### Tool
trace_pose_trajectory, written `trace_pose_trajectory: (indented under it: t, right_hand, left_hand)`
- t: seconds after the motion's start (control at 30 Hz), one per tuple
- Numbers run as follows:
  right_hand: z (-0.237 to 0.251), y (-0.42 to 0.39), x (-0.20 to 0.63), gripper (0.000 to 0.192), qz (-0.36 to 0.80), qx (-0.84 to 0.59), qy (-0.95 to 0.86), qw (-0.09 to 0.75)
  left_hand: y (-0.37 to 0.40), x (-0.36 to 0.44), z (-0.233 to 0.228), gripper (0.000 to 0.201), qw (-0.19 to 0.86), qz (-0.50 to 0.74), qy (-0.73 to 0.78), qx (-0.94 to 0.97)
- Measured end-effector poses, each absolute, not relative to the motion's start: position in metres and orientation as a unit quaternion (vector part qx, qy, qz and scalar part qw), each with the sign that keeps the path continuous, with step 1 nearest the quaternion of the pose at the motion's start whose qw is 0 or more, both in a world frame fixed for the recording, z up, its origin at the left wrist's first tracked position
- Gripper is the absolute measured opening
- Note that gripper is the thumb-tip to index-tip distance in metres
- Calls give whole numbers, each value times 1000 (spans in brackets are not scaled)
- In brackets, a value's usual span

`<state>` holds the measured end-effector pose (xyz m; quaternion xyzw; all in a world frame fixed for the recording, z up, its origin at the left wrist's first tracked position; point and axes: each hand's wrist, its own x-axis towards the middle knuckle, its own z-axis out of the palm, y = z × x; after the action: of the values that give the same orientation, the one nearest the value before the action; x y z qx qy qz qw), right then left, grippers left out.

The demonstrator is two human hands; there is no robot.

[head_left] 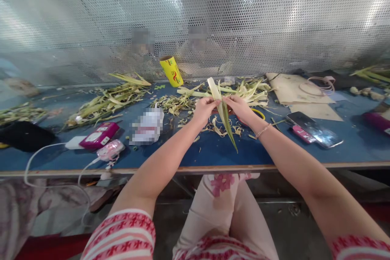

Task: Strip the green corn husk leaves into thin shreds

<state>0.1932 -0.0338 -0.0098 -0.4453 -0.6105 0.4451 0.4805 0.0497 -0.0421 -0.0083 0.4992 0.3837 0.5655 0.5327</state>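
Over the middle of the bench (252,154), the fingers (214,103) of the left hand (203,110) and right hand (240,107) pinch a leaf (226,121) between them, its green tip pointing near, with scraps (217,130) below, a tube (172,71) farther left and brown paper (291,90) farther right.

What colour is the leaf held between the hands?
The leaf is cream above, mostly green below; head view.

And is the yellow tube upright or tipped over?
Upright, though slanted: the yellow tube stands on end, its open rim on top.
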Motion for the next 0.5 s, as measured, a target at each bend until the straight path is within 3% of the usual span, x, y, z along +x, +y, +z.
trace_pose_trajectory:
  t: [0.3,0.5]
  right_hand:
    - [0,-46,186,23,565,-456,-513,459]
    - [-11,-33,190,16,401,-438,-591,546]
  left_hand:
    - [-45,51,-9,19,544,545,365,524]
    - [-44,51,-8,18,539,563,382,496]
